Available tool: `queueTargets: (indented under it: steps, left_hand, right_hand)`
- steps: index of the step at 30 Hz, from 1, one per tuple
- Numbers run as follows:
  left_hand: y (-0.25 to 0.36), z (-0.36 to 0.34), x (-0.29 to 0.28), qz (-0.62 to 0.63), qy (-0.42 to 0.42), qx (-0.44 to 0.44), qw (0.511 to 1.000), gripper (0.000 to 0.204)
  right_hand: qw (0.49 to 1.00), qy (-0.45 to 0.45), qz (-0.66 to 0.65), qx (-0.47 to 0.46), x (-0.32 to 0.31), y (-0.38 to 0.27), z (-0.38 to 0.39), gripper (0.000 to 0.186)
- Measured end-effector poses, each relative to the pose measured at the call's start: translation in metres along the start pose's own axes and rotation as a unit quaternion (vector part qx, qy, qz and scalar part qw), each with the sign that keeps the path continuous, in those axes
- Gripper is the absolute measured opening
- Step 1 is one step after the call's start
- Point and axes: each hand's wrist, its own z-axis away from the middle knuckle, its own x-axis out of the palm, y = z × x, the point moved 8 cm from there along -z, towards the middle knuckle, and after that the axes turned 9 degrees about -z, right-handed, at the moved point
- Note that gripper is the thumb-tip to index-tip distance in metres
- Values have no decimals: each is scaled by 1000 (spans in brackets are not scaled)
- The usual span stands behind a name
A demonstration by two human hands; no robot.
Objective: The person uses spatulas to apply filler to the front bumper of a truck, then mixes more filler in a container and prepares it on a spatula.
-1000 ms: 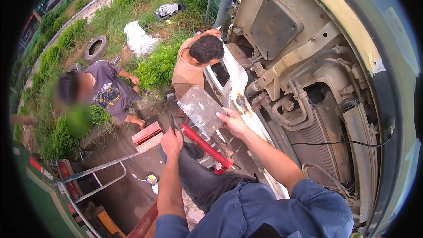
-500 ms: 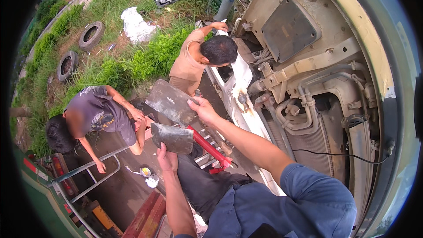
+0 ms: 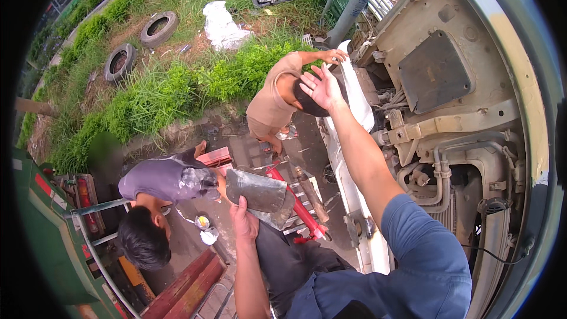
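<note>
My left hand [image 3: 245,220] grips two dull metal plates [image 3: 255,188], one overlapping the other, held low in front of my dark trousers. My right hand [image 3: 319,87] is raised, palm up with fingers spread and holding nothing, in front of the head of a co-worker in a tan shirt [image 3: 271,99]. That co-worker bends over a long white vehicle panel [image 3: 357,94], one hand on its upper end. The panel runs along the open front of a vehicle [image 3: 449,115], with pipes and a radiator exposed on the right. Below the plates lies a red cylindrical jack-like tool [image 3: 304,215].
A second co-worker [image 3: 153,189] stoops at the left beside a pink-red box [image 3: 215,156], small cans [image 3: 204,224], a metal rail [image 3: 88,210] and a green truck body [image 3: 41,236]. Red beams [image 3: 183,286] lie below. Tyres [image 3: 158,26] and white sheeting [image 3: 221,26] lie on grass behind.
My right hand has let go of its plate and risen, opening. Both plates are now together in my left hand. The left-hand co-worker has bent lower, and the view has shifted.
</note>
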Motion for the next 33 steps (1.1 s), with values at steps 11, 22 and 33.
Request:
queueTargets:
  steps: [11,22,33]
  left_hand:
    - [-20,7,22,121,-2,5,993,29]
    - [-86,31,84,-105,51,67,991,25]
    - [-76,91,115,-188,102,145,966,17]
  right_hand:
    - [950,-191,146,201,15,172,258,89]
    - [967,-25,223,120,-54,113,325,46]
    - [956,-63,261,117,-109,79,378,59]
